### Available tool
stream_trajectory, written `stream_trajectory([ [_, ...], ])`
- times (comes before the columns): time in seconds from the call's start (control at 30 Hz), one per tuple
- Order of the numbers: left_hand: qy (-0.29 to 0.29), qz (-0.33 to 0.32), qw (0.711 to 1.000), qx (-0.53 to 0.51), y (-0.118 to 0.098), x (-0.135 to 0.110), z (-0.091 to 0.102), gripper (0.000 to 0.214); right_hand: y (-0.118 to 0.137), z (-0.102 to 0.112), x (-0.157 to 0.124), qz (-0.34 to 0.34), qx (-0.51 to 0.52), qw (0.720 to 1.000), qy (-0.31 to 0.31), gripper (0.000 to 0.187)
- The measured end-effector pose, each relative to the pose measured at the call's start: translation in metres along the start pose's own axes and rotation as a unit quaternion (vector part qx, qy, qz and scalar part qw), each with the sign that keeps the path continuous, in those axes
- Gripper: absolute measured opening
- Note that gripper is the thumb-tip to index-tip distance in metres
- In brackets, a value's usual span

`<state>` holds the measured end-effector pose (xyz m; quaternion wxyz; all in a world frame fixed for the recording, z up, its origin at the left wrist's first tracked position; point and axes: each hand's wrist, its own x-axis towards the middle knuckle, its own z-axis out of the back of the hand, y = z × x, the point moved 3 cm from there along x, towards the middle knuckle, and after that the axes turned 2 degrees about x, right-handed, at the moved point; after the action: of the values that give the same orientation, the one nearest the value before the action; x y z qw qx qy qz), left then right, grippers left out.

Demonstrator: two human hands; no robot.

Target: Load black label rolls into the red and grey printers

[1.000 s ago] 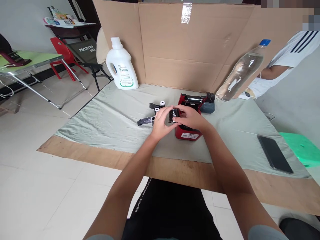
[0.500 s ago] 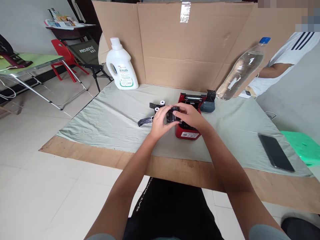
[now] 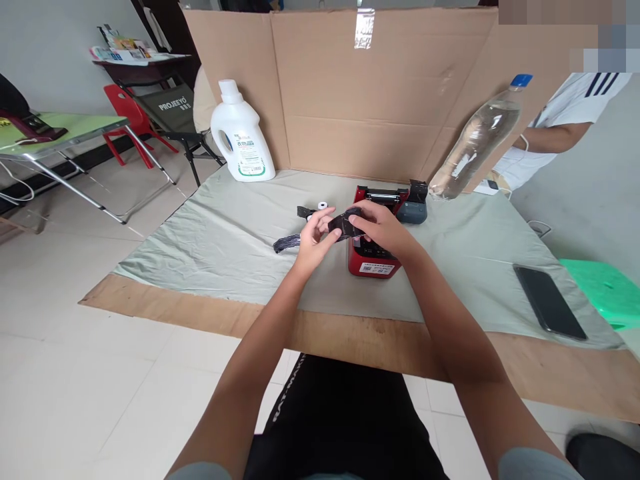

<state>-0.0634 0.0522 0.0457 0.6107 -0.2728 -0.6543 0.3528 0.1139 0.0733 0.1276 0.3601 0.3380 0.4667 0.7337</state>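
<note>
Black film [image 3: 346, 225] has tilted since the last frame, now spanning both hands. Left hand [image 3: 314, 241]: fingers half-curled, thumb pinning its left end. Right hand [image 3: 383, 228]: thumb and fingers pinching the other end. Film's above desk [image 3: 350, 331], beside red machine [image 3: 376, 268].

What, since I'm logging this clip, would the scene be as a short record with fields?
Hands: right hand grips shiny black piece; left hand touches its left end
Beside piece: red machine, partly hidden by right hand
Left: dark bundle on cloth
Far side: white jug, blue-capped clear bottle, cardboard behind both
Right: black phone, lying flat
</note>
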Motion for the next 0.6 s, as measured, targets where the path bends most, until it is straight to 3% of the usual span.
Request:
stream_trajectory([
  [0.1,-0.012,0.09,0.992,-0.089,0.008,0.0,-0.003,0.065,0.001,-0.005,-0.001,-0.034,0.071,0.997,0.013,0.023],
  [0.2,-0.011,0.14,0.981,-0.135,0.012,-0.001,-0.006,0.066,-0.001,-0.011,0.0,-0.049,0.149,0.987,0.023,0.022],
  [0.37,-0.016,0.16,0.973,-0.167,0.018,0.0,-0.006,0.062,-0.01,-0.016,0.005,-0.045,0.251,0.967,0.023,0.033],
  [0.6,0.016,0.177,0.968,-0.174,0.021,0.0,-0.007,0.065,-0.008,-0.023,0.005,-0.024,0.292,0.956,0.028,0.039],
])
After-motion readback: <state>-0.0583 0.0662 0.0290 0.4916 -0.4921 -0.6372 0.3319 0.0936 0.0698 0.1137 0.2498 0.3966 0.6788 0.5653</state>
